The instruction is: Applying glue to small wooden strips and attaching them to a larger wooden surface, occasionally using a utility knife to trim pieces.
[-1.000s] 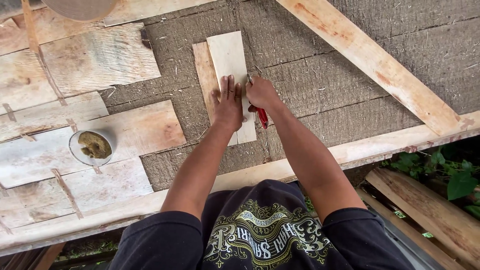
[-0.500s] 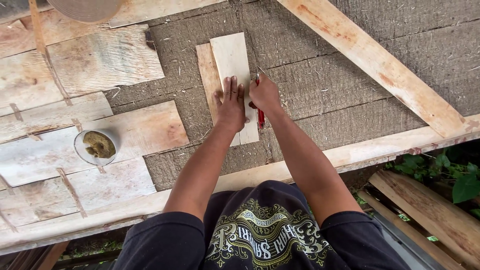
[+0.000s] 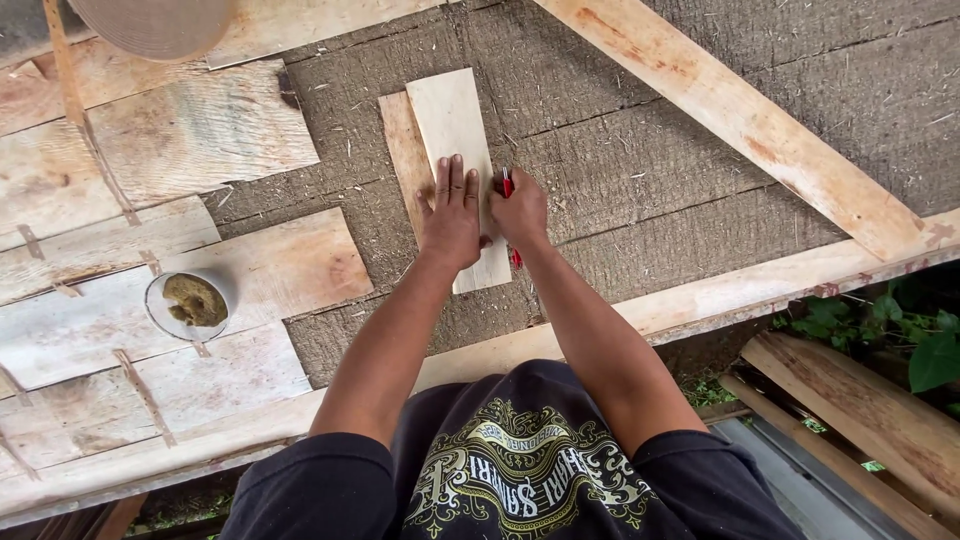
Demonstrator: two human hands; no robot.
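Observation:
A pale wooden shingle (image 3: 449, 120) lies on the grey fibrous surface, overlapping a redder shingle (image 3: 402, 150) on its left. My left hand (image 3: 450, 212) presses flat on the pale shingle, fingers together and pointing away from me. My right hand (image 3: 520, 212) is closed around a red-handled tool (image 3: 508, 184) held against the shingle's right edge; the tool's tip is too small to make out.
Laid wooden shingles (image 3: 180, 150) cover the left side. A clear round container (image 3: 188, 303) with brownish matter sits on them. A long plank (image 3: 740, 115) runs diagonally at right, another plank (image 3: 700, 295) crosses near me. Green plants (image 3: 915, 330) and boards (image 3: 860, 410) lie below right.
Both hands have slid a little farther up along the pale shingle, the red tool travelling up its right edge.

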